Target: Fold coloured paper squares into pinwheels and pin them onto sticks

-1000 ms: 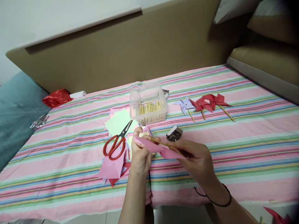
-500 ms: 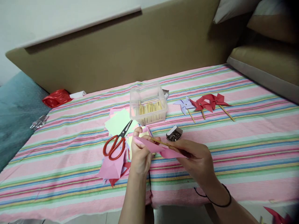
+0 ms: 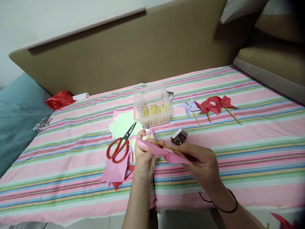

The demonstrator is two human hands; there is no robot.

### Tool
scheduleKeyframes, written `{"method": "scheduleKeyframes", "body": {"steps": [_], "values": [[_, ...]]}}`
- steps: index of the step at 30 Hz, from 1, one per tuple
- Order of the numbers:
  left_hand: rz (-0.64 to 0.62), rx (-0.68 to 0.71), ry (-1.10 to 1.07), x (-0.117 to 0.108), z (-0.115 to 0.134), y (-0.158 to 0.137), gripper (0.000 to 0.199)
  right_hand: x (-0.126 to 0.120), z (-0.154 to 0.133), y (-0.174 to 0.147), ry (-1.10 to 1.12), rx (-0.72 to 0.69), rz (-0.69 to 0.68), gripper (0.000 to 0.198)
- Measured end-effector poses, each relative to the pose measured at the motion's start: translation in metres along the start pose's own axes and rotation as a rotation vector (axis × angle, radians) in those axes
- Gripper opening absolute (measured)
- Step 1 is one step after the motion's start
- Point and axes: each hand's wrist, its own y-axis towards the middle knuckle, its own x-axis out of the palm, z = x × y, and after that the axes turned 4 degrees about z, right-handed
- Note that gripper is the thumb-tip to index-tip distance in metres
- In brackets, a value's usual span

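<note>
- Left hand (image 3: pixel 143 158) and right hand (image 3: pixel 202 162), fingers of both pinching pink paper (image 3: pixel 164 153) and wooden stick (image 3: pixel 164 146), held low over striped surface (image 3: pixel 250 152).
- At 10 o'clock of hands: red scissors (image 3: pixel 118 146) lying on loose coloured sheets (image 3: pixel 120 124).
- At 1 o'clock, near: small pin box (image 3: pixel 179 137).
- Farther, 12 o'clock: clear tub of sticks (image 3: pixel 152 107).
- At 2 o'clock, far: finished pinwheels (image 3: pixel 209 105).
</note>
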Motion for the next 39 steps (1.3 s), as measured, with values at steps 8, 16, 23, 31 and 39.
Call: {"method": "scheduleKeyframes", "body": {"steps": [8, 16, 23, 31, 39], "values": [[0.023, 0.007, 0.014, -0.003, 0.0, 0.0, 0.061, 0.002, -0.003, -0.001, -0.021, -0.021, -0.013, 0.025], [0.042, 0.001, 0.026, -0.001, 0.001, -0.001, 0.063, 0.003, -0.003, -0.001, -0.042, -0.08, -0.011, 0.027], [0.062, 0.012, 0.005, 0.003, 0.001, -0.001, 0.062, 0.004, -0.002, -0.004, -0.038, -0.069, -0.018, 0.03], [0.072, 0.018, 0.01, 0.01, 0.003, -0.002, 0.067, 0.005, -0.001, -0.006, -0.043, -0.084, 0.0, 0.028], [0.067, 0.023, 0.023, 0.007, 0.002, -0.002, 0.064, 0.007, -0.003, -0.004, -0.038, -0.122, 0.021, 0.028]]}}
